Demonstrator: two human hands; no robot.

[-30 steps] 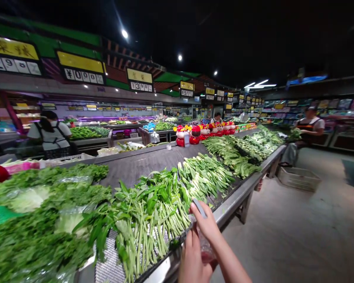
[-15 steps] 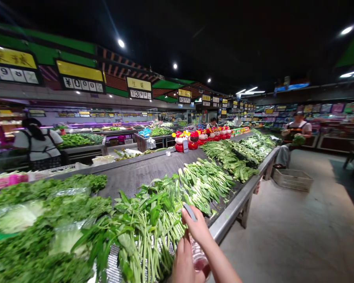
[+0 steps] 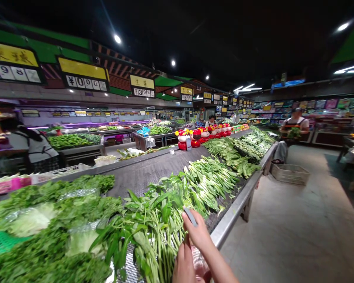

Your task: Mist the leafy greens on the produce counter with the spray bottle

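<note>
My right hand [image 3: 200, 232] is closed round the upper part of a spray bottle [image 3: 199, 261] with a clear body. Its grey trigger piece [image 3: 190, 217] shows along my fingers. Lower down, my left hand [image 3: 184, 261] is wrapped against the bottle's side; the palms hide much of it. Just beyond the hands lies leafy water spinach [image 3: 153, 232], stems toward me, with a faint blur over the leaves. Bundled greens with pale stems [image 3: 209, 179] lie farther up the sloped stand. At left are curly greens [image 3: 47, 251] and a wrapped lettuce [image 3: 87, 236].
The stand's metal edge [image 3: 233, 224] runs away along my right. Red figurines [image 3: 194, 137] line its far side. Beyond it, a plastic crate [image 3: 290, 174] stands on the floor near a person [image 3: 293, 127] holding greens. Another person [image 3: 29, 143] is at left. Price signs [image 3: 83, 74] hang overhead.
The view has shifted slightly, so the near greens appear farther right. Both hands keep hold of the spray bottle. The person at left appears farther left and leans more.
</note>
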